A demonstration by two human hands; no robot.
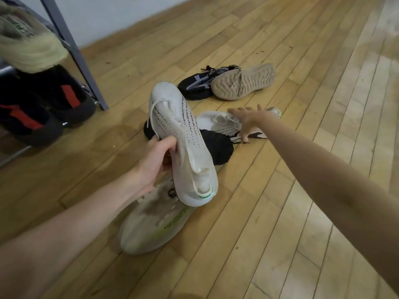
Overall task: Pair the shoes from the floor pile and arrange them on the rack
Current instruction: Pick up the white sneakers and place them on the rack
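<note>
My left hand (155, 160) grips a white knit sneaker (183, 145) with black dotted lines and a green heel tab, held off the floor, toe pointing away. My right hand (248, 121) reaches out with spread, straight fingers over a matching white sneaker (218, 121) lying on the floor; the fingertips touch or nearly touch it. A black shoe (218, 149) lies under and between the two. Below my left hand lies a stained white shoe with neon green print (151, 225). The shoe rack (71, 46) stands at the left.
Farther back on the wooden floor a dark blue patterned sneaker (196, 85) lies beside a beige shoe turned sole up (244, 83). On the rack sit black shoes with red stripes (43, 104) and a blurred pale shoe (28, 42) above them.
</note>
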